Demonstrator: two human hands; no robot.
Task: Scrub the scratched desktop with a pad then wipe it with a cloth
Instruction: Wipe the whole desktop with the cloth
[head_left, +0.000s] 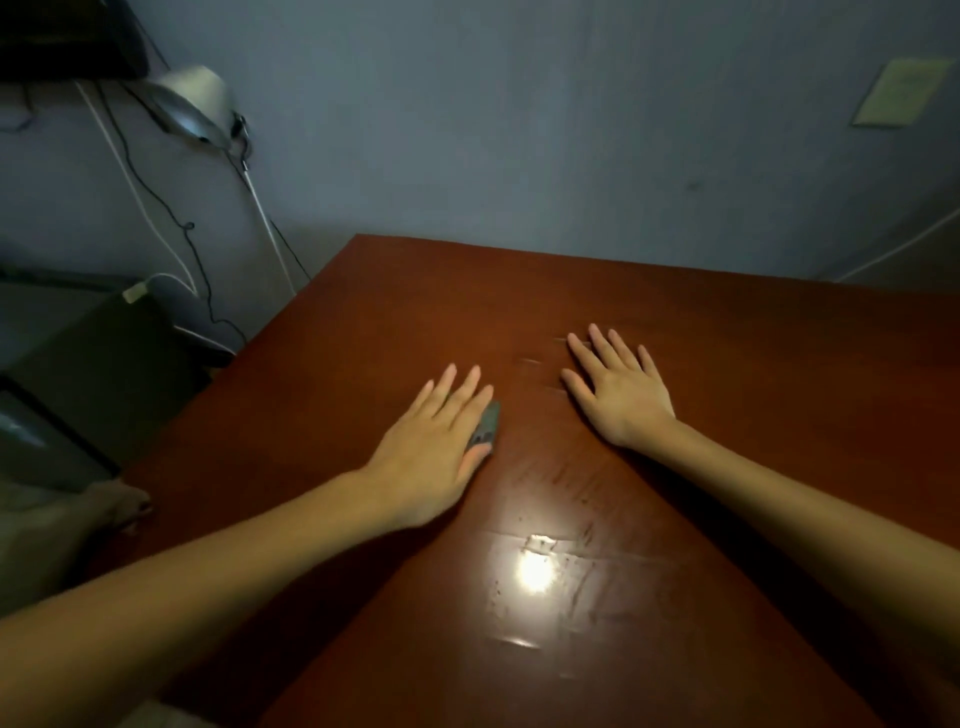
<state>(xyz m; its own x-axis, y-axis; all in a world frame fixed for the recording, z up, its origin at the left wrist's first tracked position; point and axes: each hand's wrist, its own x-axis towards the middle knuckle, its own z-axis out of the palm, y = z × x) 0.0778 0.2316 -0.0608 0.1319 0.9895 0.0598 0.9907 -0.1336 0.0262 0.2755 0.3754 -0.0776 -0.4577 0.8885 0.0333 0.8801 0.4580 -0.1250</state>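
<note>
At worktop (675, 322) centre: left hand (431, 441), fingers (460, 388) straight, pressing grey pad (487, 423) flat; right hand (621, 392), fingers spread, holding nothing. Risk: unpinched pad may slip out sideways, missing the scratches (540, 364). Cloth unseen.

The grey scrubbing pad (488, 422) lies mostly hidden under the left hand (431, 441). Only a strip shows past the fingers (465, 389), so its full shape cannot be told. The reddish-brown wooden tabletop (415, 312) is cut off at the bottom and right edges. Writing on the pale yellow paper sheet (898, 93) is too small to read.
</note>
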